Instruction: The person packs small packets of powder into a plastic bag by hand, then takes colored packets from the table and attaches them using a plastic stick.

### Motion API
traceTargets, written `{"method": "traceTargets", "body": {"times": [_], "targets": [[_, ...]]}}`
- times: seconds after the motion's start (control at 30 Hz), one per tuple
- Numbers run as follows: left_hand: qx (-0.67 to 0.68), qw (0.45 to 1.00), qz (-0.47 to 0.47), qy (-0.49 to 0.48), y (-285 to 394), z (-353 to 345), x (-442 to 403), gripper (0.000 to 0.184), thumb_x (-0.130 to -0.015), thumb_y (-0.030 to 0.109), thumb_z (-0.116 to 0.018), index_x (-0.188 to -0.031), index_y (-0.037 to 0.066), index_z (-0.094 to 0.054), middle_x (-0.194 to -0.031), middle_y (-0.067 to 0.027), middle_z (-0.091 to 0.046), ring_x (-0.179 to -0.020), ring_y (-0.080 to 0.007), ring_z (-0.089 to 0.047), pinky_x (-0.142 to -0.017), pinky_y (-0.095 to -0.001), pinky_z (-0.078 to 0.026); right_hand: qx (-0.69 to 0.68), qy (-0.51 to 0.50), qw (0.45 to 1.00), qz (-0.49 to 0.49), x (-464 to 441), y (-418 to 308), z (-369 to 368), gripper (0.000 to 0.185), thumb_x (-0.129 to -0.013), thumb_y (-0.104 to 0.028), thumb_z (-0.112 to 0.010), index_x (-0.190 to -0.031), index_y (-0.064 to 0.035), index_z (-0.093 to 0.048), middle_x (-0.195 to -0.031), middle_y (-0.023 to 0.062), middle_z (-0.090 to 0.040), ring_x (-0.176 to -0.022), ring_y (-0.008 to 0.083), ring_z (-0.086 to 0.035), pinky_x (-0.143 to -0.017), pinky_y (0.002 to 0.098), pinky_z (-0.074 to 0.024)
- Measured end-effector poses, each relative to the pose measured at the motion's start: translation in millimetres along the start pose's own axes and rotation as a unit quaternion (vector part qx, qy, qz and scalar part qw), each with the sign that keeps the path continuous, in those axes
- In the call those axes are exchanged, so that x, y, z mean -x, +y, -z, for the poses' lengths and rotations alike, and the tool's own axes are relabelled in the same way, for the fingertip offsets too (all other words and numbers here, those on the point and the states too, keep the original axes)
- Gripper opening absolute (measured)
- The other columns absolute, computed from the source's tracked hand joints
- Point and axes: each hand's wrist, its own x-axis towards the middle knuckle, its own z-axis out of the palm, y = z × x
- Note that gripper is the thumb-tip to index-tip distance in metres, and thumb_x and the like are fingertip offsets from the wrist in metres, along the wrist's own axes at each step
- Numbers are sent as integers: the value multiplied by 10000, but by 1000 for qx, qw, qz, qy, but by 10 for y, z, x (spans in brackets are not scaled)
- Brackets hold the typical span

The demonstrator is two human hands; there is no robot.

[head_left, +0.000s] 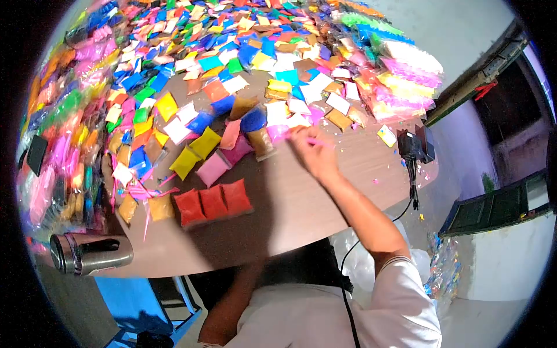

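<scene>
My right hand (pixel 313 152) reaches over the table with its fingers curled round a slim pink thing (pixel 318 141), whose kind I cannot make out. Its fingertips are at a pink packet (pixel 277 133) and a white packet (pixel 298 120). My left forearm (pixel 232 304) is low at the table's front edge, and the hand there is lost in dark shadow. Three red packets (pixel 213 202) lie joined in a row on the near side. Beyond them are a pink packet (pixel 213 169), a joined yellow pair (pixel 196 152) and a brown packet (pixel 261 144).
A big heap of small coloured packets (pixel 214 40) covers the far table. Bagged packets pile up at left (pixel 64 168) and right (pixel 406 75). A steel tumbler (pixel 93 254) lies near the left edge. A black power adapter (pixel 411 145) with cable sits at right.
</scene>
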Motion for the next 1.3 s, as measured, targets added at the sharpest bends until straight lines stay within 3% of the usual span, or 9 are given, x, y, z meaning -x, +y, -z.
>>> {"method": "traceTargets", "body": {"times": [0.13, 0.23, 0.3, 0.4, 0.73, 0.93, 1.0, 1.07, 1.3], "targets": [[-9, 1000, -3, 0, 66, -48, -124, 351, -969, 348, -497, -814, 41, -567, -643, -43, -542, -561, -165, -514, -567, -332, -436, 205, 104, 970, -79, -683, -84, 497, 163, -868, -125, -636, -782, 14, -641, -760, 81, -661, -775, 159, -638, -701, 307, -507], [-15, 1000, -5, 5, 125, -77, -196, 348, -968, 347, -500, -816, 41, -567, -648, -44, -544, -566, -165, -516, -571, -332, -437, 154, 130, 978, -59, -1138, 287, 864, 173, -848, -164, -652, -803, 4, -657, -796, 136, -679, -729, 231, -665, -661, 333, -506], [-20, 1000, -4, 7, 147, -98, -233, 346, -967, 346, -501, -817, 41, -567, -652, -45, -545, -569, -166, -517, -573, -333, -437, 372, 140, 916, 48, -1404, 506, 1028, 171, -818, -168, -671, -804, 0, -644, -795, 191, -660, -702, 332, -651, -636, 395, -501], [-29, 999, 5, 15, 186, -59, -257, 344, -966, 345, -504, -818, 41, -567, -657, -45, -547, -573, -166, -519, -576, -333, -438, 430, 148, 878, 150, -1706, 727, 1095, 176, -834, -190, -679, -827, -17, -655, -720, 180, -640, -622, 339, -619, -579, 389, -480], [-50, 998, 37, 21, 210, -8, -277, 335, -962, 340, -512, -824, 40, -568, -674, -48, -553, -588, -168, -525, -587, -334, -442, 473, 3, 877, 85, -2219, 1118, 1126, 192, -771, -231, -719, -827, -59, -655, -855, 134, -638, -780, 373, -628, -704, 475, -501], [-54, 997, 43, 21, 216, -7, -310, 330, -960, 337, -516, -827, 40, -568, -685, -50, -557, -597, -169, -528, -594, -335, -444, 325, 143, 935, -20, -2404, 1365, 1298, 225, -817, -271, -660, -797, -47, -661, -779, 202, -638, -746, 383, -631, -687, 441, -504], [-54, 998, 39, 19, 218, -14, -324, 328, -959, 336, -518, -828, 40, -568, -688, -50, -558, -600, -170, -529, -596, -335, -444, 337, 139, 931, 9, -2387, 1257, 1332, 209, -813, -241, -677, -780, -35, -663, -688, 158, -647, -650, 316, -634, -618, 400, -500], [-55, 998, 34, 16, 209, -23, -314, 326, -959, 335, -519, -829, 40, -568, -692, -51, -559, -603, -170, -531, -599, -336, -445, 95, 168, 975, -109, -2288, 903, 1251, 155, -876, -145, -664, -833, 1, -635, -718, 50, -600, -602, 117, -568, -455, 296, -463], [-58, 998, -12, 6, 217, -40, -215, 320, -956, 332, -525, -832, 40, -569, -704, -53, -563, -613, -171, -535, -606, -336, -447, -72, -19, 972, -225, -1212, -34, 1131, 76, -863, -97, -657, -827, -50, -609, -820, 24, -610, -748, 116, -577, -680, 258, -487]]}}
